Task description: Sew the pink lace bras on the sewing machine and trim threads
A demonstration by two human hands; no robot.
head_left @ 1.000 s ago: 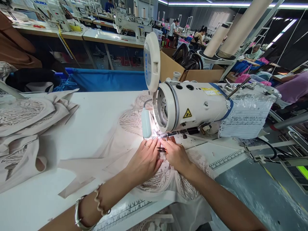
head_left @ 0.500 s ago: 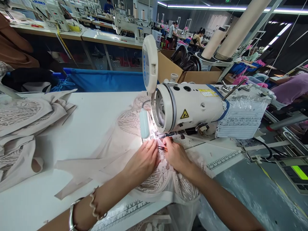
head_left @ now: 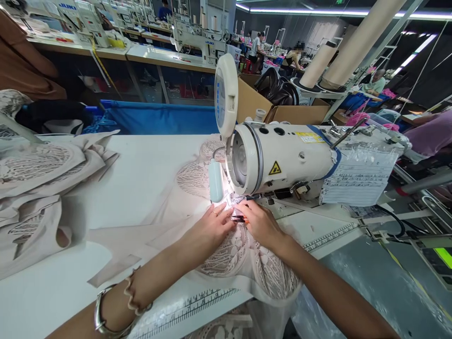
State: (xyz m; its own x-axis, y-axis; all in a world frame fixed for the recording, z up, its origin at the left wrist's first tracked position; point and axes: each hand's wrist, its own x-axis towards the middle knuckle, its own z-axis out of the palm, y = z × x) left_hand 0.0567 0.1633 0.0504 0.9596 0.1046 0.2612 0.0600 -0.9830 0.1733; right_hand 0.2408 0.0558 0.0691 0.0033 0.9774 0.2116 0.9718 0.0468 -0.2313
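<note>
A pale pink lace garment (head_left: 226,256) with rounded, cup-like panels lies under the head of a white sewing machine (head_left: 289,153). My left hand (head_left: 208,230) is closed on the cloth just in front of the lit needle area, fingertips pointing towards it. In my right hand (head_left: 261,223) is a small pair of thread snips (head_left: 240,219) with orange on the handle, its dark blades towards my left fingers. The right fingertips also touch the cloth beside the presser foot. My fingers partly hide the stitching spot.
A pale green lamp (head_left: 215,181) hangs left of the needle. Lace pieces (head_left: 38,183) are stacked on the left of the white table (head_left: 141,160). A printed ruler (head_left: 201,303) runs along the front. Behind stand a cardboard box (head_left: 289,113), thread cones (head_left: 318,66) and other machines.
The view has shifted slightly, so most things sit a little further right. My right hand has turned somewhat, and the snips' blades show more plainly. Both hands stay at the needle.
</note>
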